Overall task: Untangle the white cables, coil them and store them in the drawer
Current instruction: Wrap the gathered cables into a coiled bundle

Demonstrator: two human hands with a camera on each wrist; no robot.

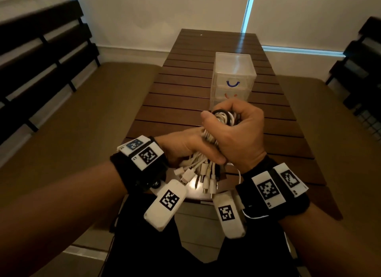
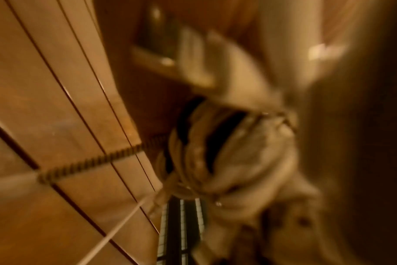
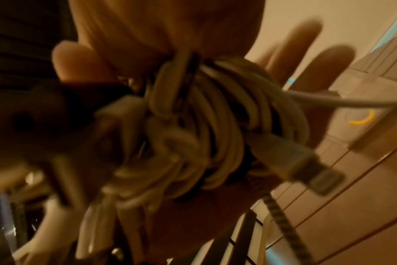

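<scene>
Cable bundle clamped in both fists, drawers just beyond the knuckles.
Head: right hand [image 1: 237,132] curls round the cables [image 1: 208,136] above, left hand [image 1: 185,147] below; plugs dangle toward the wrists; drawers [image 1: 234,77] stand on the table [image 1: 185,87]. Left wrist: blurred loops. Right wrist: white loops [image 3: 204,125] under the fingers [image 3: 79,59].

Both hands over near end of slatted wooden table [image 1: 185,87]. Right hand [image 1: 237,132] and left hand [image 1: 185,147] grip one bundle of white cables [image 1: 206,136] — plug ends dangle below. Clear drawer unit [image 1: 234,74] stands just beyond — drawers closed.
</scene>
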